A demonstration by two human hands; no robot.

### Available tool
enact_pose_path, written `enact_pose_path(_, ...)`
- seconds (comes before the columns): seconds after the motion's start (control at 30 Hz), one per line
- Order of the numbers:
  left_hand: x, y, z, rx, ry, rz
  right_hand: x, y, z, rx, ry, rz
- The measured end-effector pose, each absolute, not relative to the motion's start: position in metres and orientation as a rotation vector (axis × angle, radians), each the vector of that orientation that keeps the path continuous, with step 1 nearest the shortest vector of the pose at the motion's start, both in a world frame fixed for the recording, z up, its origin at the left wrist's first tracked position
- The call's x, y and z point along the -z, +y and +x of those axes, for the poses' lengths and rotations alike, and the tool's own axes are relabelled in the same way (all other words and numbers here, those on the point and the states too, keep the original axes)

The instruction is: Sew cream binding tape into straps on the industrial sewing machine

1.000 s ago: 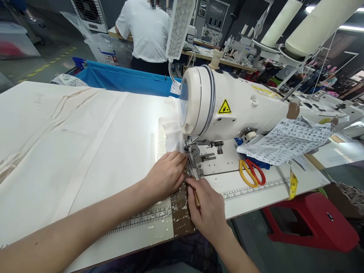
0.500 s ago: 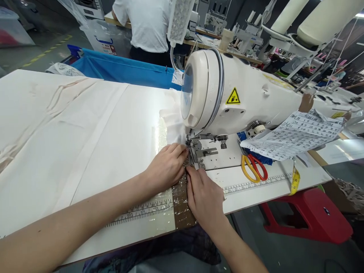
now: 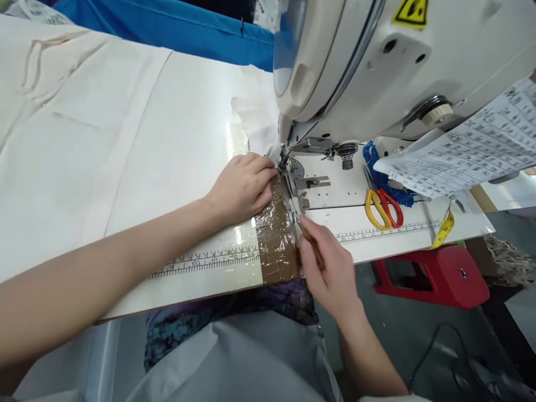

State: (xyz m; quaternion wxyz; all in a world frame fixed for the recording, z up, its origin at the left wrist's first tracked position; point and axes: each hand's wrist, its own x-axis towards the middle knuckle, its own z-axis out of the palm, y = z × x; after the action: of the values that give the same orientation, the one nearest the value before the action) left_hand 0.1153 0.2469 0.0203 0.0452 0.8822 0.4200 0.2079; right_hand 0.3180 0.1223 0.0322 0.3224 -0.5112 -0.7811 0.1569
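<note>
A white sewing machine (image 3: 330, 72) stands over the table, its needle and presser foot (image 3: 283, 159) low over the edge of a white fabric (image 3: 259, 123). My left hand (image 3: 245, 187) is closed at that edge, fingertips pressed together on the fabric just left of the foot. Closer to the table's front edge, my right hand (image 3: 329, 265) is closed at the end of a metal guide (image 3: 293, 204). A thin brownish thing shows between its fingers; I cannot make out its kind. Brown tape (image 3: 274, 245) covers the table between my hands.
Scissors (image 3: 379, 209) with yellow and red handles lie right of the machine bed, near a blue cloth (image 3: 387, 178). A written paper sheet (image 3: 469, 145) and a yellow tape measure (image 3: 444, 229) hang there. A red stool (image 3: 439, 276) stands below; a blue fabric bin (image 3: 176, 25) is behind.
The view has tilted down and come closer. My right hand has moved back from the foot toward the table's front edge; my left hand stays beside the foot.
</note>
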Motion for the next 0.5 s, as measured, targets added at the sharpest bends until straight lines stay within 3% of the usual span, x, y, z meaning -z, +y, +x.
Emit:
enact_pose_path(0.17, -0.016, 0.246, 0.117, -0.626, 1.309, 2.687, -0.020, 0.064, 0.368, -0.710, -1.781, -1.402)
enact_pose_path(0.33, -0.025, 0.244, 0.125, -0.457, 1.391, 2.707, -0.014, 0.044, 0.381, -0.672, -1.710, -1.496)
enact_pose_path(0.5, -0.072, 0.215, 0.110, -0.200, 1.293, 2.733, -0.016, 0.053, 0.362, -0.563, -1.741, -1.539)
